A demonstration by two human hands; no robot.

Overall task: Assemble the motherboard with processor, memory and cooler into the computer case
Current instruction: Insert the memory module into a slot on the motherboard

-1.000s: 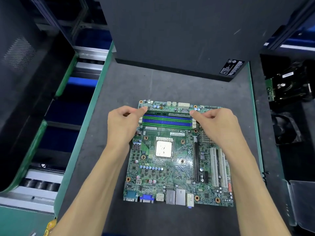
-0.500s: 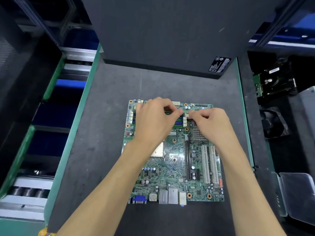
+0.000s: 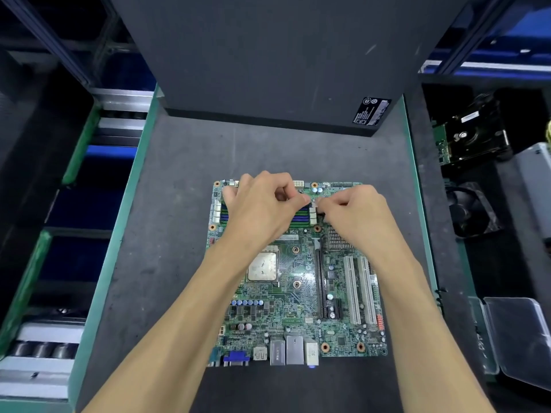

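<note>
The green motherboard (image 3: 298,293) lies flat on the dark mat, with the silver processor (image 3: 262,266) seated in its socket. Blue and green memory slots (image 3: 299,216) run along the board's far edge. My left hand (image 3: 262,207) covers most of them, fingers curled, thumb and forefinger pinched together at the right end of the far slot. My right hand (image 3: 354,216) pinches at the white slot latches (image 3: 313,211). Whatever sits between the fingertips is hidden. The black computer case (image 3: 268,70) stands behind the board.
A black cooler fan (image 3: 471,213) and a hard drive (image 3: 474,138) lie in the bin on the right, with a clear plastic tray (image 3: 518,338) nearer me. The mat's green rim (image 3: 131,204) borders a roller conveyor (image 3: 44,350) on the left.
My left hand has slid from the left end of the memory slots to their right end, meeting my right hand. The right hand has stayed at the right end, now fingering the latches.
</note>
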